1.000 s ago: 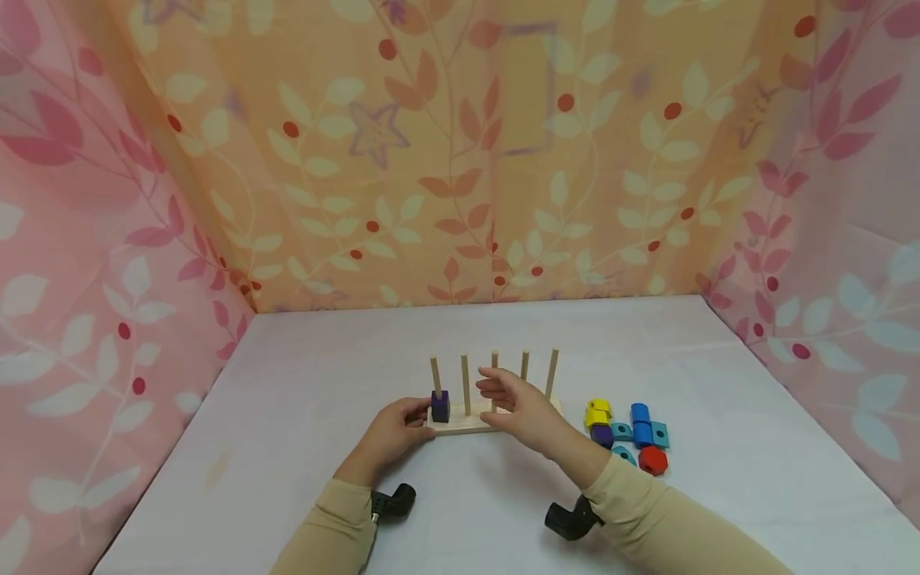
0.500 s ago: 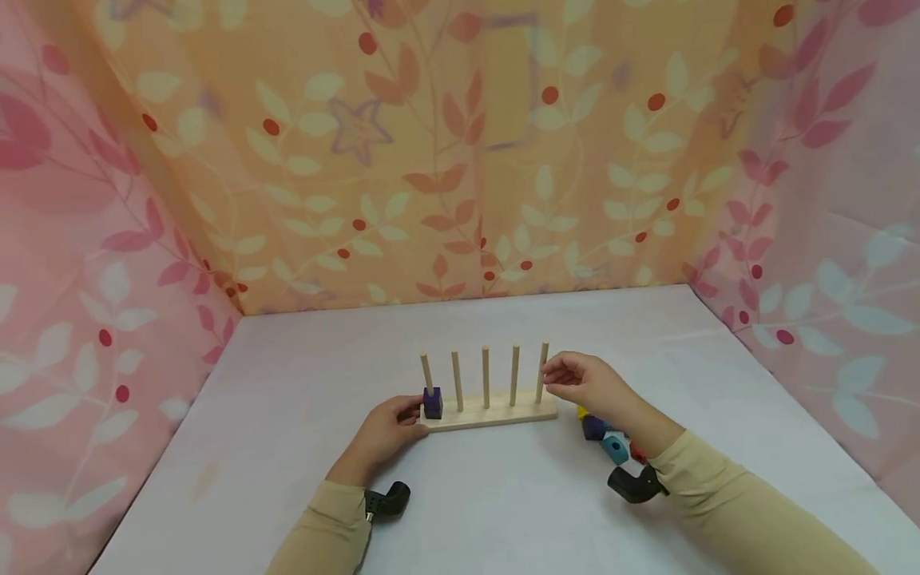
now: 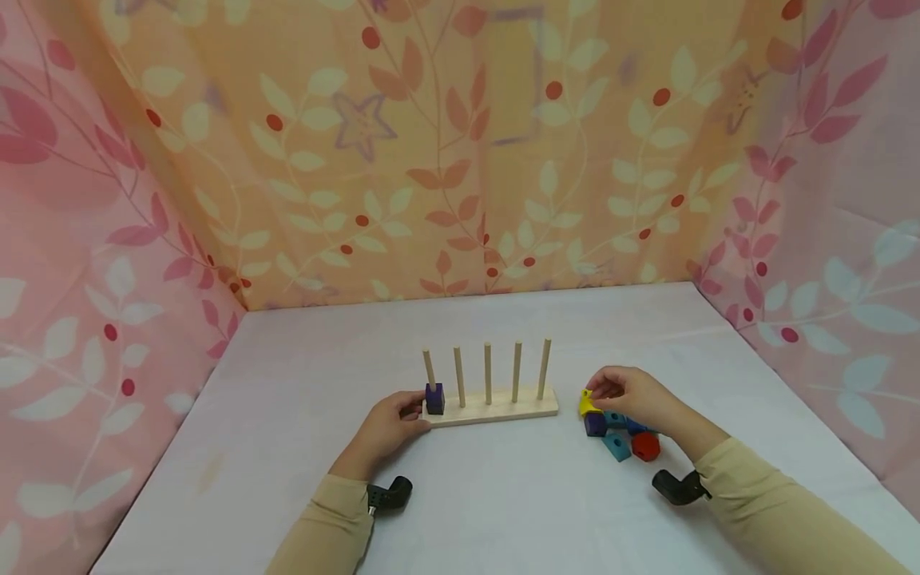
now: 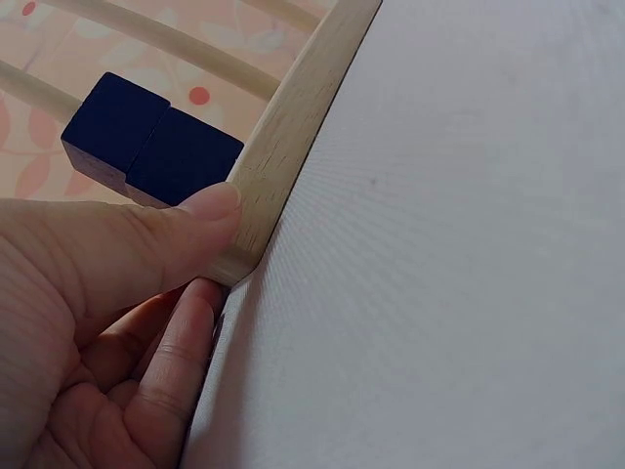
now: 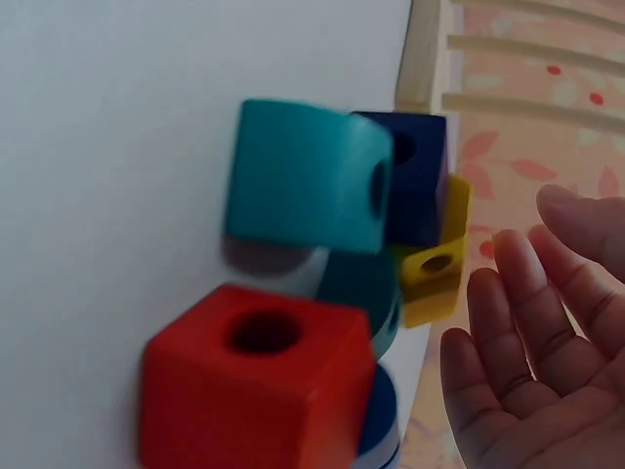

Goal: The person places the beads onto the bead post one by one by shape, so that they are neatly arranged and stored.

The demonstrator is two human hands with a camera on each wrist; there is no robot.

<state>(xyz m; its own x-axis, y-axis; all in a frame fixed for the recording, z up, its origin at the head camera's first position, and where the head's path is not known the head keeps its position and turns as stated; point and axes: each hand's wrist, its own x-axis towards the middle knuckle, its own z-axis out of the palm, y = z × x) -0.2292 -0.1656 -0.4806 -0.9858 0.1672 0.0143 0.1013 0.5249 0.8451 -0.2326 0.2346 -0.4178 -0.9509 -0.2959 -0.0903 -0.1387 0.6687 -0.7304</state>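
Observation:
My left hand (image 3: 388, 427) grips the left end of a wooden peg board (image 3: 496, 413), with several upright pegs. Its thumb presses the wooden base (image 4: 283, 147) in the left wrist view, fingers curled at the corner. Two dark blue square blocks (image 4: 156, 137) are threaded on the leftmost peg. My right hand (image 3: 636, 395) hovers at a pile of loose blocks, nearest the yellow blocks (image 3: 587, 403). In the right wrist view the right hand (image 5: 547, 352) has relaxed fingers holding nothing, apart from the yellow block (image 5: 435, 278).
Beside the yellow blocks lie a dark blue block (image 3: 595, 424), teal blocks (image 3: 616, 447) and a red block (image 3: 645, 446). Another blue piece (image 3: 636, 426) is partly hidden by the right hand. White cloth (image 3: 287, 375) covers the table, with patterned curtains (image 3: 460, 160) around it.
My right hand has moved right, from in front of the pegs to the yellow blocks. The left hand stays on the peg board's left end. The head view has shifted slightly.

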